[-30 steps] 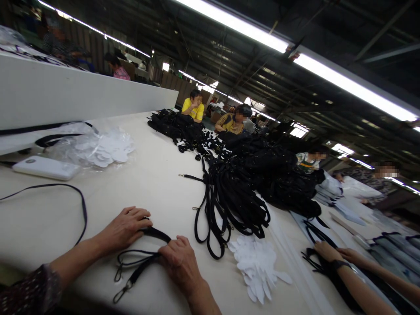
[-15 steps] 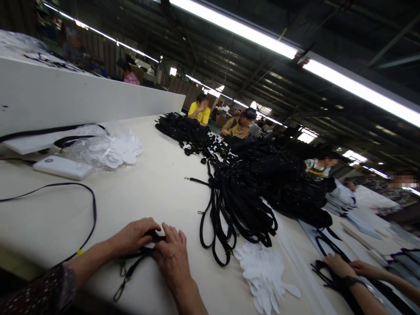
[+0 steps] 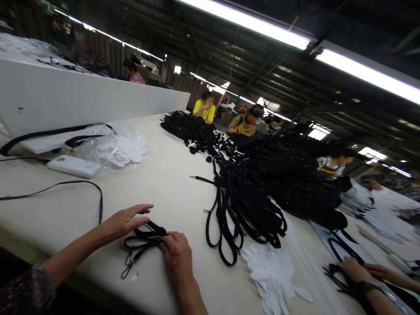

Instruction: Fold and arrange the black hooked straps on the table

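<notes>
Pressing down, the right hand [image 3: 175, 253] has curled fingers on the folded strap [image 3: 144, 239], which runs left-right on the near table [image 3: 170, 183]. The left hand [image 3: 123, 221], fingers spread, hovers touching its far-left loop, holding nothing.

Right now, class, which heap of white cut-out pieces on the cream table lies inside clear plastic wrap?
The far-left heap of white cut-out pieces, beside the white power bank, sits in clear plastic; the near-right heap of white pieces lies bare.

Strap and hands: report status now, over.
Left hand open, fingertips on folded strap. Right hand pressing strap's end. Strap pile alongside, apart.
</notes>
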### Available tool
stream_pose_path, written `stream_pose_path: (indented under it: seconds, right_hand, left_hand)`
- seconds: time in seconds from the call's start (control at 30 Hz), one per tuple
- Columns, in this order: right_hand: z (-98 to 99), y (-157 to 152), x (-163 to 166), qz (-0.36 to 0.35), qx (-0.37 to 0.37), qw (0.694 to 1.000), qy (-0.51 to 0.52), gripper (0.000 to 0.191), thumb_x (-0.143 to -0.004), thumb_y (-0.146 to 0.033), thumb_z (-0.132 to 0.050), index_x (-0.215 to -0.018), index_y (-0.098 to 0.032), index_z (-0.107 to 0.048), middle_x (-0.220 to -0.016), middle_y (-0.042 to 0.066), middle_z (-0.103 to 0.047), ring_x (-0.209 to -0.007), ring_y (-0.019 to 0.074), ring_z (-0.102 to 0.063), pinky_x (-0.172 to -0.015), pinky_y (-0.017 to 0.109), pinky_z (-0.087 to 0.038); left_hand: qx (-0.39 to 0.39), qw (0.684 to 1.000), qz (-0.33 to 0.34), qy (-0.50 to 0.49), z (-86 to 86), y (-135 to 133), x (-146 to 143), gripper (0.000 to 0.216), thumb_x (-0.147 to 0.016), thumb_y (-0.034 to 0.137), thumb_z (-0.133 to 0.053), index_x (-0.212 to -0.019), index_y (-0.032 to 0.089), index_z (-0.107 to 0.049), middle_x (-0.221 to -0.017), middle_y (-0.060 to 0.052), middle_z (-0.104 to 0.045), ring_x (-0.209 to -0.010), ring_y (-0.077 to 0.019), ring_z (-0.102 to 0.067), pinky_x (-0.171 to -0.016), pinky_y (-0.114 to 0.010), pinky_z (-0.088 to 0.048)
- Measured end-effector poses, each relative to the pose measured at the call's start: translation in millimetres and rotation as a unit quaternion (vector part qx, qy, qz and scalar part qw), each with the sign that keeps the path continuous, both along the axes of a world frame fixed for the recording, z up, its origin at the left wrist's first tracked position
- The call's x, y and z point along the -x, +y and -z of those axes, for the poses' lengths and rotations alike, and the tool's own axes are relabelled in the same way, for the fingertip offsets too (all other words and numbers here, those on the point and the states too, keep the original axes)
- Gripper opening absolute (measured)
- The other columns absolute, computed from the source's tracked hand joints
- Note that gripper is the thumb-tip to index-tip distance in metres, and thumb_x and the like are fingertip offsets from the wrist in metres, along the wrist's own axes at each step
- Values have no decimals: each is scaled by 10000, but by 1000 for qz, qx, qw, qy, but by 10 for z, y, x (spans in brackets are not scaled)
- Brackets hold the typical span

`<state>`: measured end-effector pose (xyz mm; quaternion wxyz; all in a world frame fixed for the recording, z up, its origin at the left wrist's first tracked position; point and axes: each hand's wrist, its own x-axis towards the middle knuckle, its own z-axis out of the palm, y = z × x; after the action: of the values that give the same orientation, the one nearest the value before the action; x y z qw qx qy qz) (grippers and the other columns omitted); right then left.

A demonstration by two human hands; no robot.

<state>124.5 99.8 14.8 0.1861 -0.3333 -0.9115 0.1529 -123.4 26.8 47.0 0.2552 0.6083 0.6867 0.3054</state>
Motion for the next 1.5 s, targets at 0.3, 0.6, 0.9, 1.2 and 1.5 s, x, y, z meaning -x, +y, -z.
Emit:
stream_pose_path:
  seconds: [0.3,0.6,0.9,1.2,1.5]
  right_hand:
    - [47,-3,-2,-4,-16,1000,9,56,-895,-234,-667,-934,-269,-648,-1011,-14,-693,-914,195,-575,-822,319,-434]
    - [83,-30,-35,-32,-49,998,37,127,-882,-184,-654,-982,-260,-631,-1022,8,-695,-924,208,-585,-806,335,-423]
    - [72,-20,-32,-49,-60,997,22,363,-950,-176,-533,-1283,-319,-559,-993,12,-706,-904,217,-594,-774,350,-425]
    - [-50,-249,-56,-74,3,997,25,234,-892,-289,-638,-1126,-289,-623,-942,5,-713,-848,209,-624,-746,329,-471]
    - [-178,222,-196,-118,36,987,99,606,-826,-4,-469,-1363,-278,-530,-1347,30,-633,-1239,158,-572,-1061,318,-474]
  left_hand:
    - [-17,973,73,219,177,-157,-462,775,-792,382,-678,-1500,340,-366,-1538,-34,-490,-1455,-324,-369,-1189,-584,-254]
    - [-90,941,76,317,587,-185,-331,714,-946,415,-531,-1557,387,-161,-1621,8,-347,-1463,-285,-347,-1146,-477,-261]
    - [-96,970,109,196,412,-199,-207,394,-971,284,-527,-1360,347,-528,-1218,-6,-678,-1131,-190,-602,-977,-334,-439]
    - [-127,957,94,244,213,-83,-312,258,-907,64,-575,-956,303,-656,-1079,62,-694,-1293,-201,-508,-1175,-474,-164]
    - [-177,902,270,285,50,78,-420,163,-971,178,-517,-1027,266,-642,-1093,2,-669,-961,-188,-578,-846,-359,-402]
